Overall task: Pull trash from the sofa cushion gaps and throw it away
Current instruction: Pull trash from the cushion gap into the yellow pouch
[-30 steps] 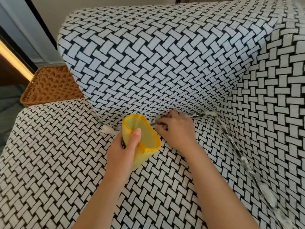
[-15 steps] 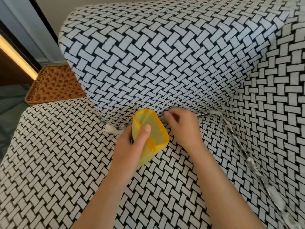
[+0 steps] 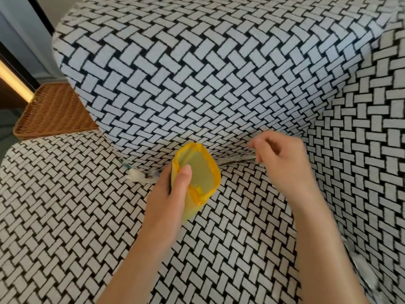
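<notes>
My left hand (image 3: 166, 194) grips the bag (image 3: 197, 172), thumb inside holding its mouth open for drops. My right hand (image 3: 282, 163) hovers curled above the gap (image 3: 232, 162); whether it pinches anything, I cannot tell. A wad (image 3: 138, 177) lies at the seat's (image 3: 65, 205) back edge.

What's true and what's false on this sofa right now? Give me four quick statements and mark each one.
1. The left hand holds a yellow bag with its mouth open. True.
2. The right hand is pushed down between the cushions. False: it hovers over the seat cushion.
3. White crumpled trash lies left of the bag, at the foot of the back cushion. True.
4. The wicker basket sits on the seat cushion. False: it stands beyond the cushion's left end.
</notes>
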`<act>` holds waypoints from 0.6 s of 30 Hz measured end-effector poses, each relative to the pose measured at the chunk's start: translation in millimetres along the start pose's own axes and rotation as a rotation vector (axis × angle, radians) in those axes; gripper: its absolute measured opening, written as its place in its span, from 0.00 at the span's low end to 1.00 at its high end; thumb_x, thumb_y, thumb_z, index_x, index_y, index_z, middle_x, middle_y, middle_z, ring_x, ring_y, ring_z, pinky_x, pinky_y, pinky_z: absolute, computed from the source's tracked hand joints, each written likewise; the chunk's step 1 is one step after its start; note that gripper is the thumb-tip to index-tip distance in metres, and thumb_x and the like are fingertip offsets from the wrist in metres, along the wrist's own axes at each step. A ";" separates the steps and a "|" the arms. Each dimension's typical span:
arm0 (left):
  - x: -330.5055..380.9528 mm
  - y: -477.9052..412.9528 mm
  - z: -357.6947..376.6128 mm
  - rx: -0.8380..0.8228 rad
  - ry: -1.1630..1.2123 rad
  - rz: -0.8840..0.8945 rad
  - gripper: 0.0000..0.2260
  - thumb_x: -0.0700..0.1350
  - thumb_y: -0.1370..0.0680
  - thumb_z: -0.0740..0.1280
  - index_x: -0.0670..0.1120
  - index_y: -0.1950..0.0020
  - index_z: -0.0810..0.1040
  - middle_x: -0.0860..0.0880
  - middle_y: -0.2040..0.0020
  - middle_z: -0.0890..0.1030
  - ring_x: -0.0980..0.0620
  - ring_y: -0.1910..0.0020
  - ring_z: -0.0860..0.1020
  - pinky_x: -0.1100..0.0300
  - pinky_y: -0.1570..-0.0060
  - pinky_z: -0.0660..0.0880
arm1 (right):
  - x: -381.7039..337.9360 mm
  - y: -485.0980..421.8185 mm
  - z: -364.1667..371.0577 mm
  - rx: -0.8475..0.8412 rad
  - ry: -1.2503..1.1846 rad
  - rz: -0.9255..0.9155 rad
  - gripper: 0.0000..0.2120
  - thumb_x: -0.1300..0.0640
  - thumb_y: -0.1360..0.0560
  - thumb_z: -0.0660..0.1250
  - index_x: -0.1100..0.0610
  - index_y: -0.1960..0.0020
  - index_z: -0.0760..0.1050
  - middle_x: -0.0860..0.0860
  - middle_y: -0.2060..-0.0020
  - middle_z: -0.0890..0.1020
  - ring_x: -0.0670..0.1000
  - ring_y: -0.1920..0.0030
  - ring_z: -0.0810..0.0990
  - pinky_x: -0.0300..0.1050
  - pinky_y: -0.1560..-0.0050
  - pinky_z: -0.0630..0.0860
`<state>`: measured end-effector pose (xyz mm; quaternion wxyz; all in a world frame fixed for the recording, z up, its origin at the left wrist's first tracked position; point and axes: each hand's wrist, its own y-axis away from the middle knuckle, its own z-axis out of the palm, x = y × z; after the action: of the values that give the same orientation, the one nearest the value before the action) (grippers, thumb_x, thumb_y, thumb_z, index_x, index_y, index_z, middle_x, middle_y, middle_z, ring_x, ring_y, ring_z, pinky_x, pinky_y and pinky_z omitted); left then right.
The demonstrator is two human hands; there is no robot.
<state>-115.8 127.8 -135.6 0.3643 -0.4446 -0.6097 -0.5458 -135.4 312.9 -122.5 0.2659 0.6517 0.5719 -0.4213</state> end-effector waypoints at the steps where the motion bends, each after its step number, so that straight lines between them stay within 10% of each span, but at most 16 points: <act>1: -0.6 -0.4 0.3 -0.001 0.002 -0.008 0.06 0.60 0.26 0.55 0.62 0.53 0.69 0.65 0.54 0.71 0.68 0.56 0.69 0.70 0.61 0.63 | 10.2 -2.8 -1.7 -0.007 0.146 0.066 0.10 0.58 0.23 0.60 0.52 0.58 0.80 0.50 0.67 0.79 0.41 0.77 0.68 0.30 0.74 0.64; 10: -0.9 -1.0 1.1 -0.007 0.024 -0.022 0.13 0.63 0.29 0.54 0.63 0.47 0.66 0.67 0.54 0.70 0.69 0.56 0.68 0.71 0.61 0.62 | 29.8 -4.9 24.6 -0.152 0.535 0.090 0.11 0.55 0.25 0.63 0.48 0.44 0.79 0.45 0.62 0.75 0.49 0.58 0.76 0.43 0.57 0.74; 18: -5.8 -3.5 1.1 0.017 0.042 -0.028 0.31 0.69 0.38 0.54 0.59 0.39 0.70 0.58 0.45 0.75 0.60 0.47 0.73 0.59 0.48 0.67 | 24.1 -11.5 40.3 -0.198 0.710 0.034 0.12 0.51 0.24 0.58 0.47 0.43 0.75 0.47 0.58 0.80 0.53 0.57 0.77 0.43 0.61 0.68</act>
<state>-117.0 128.0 -142.3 0.3732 -0.4214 -0.6126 -0.5548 -156.7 294.4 -161.8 0.1194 0.7378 0.6556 -0.1073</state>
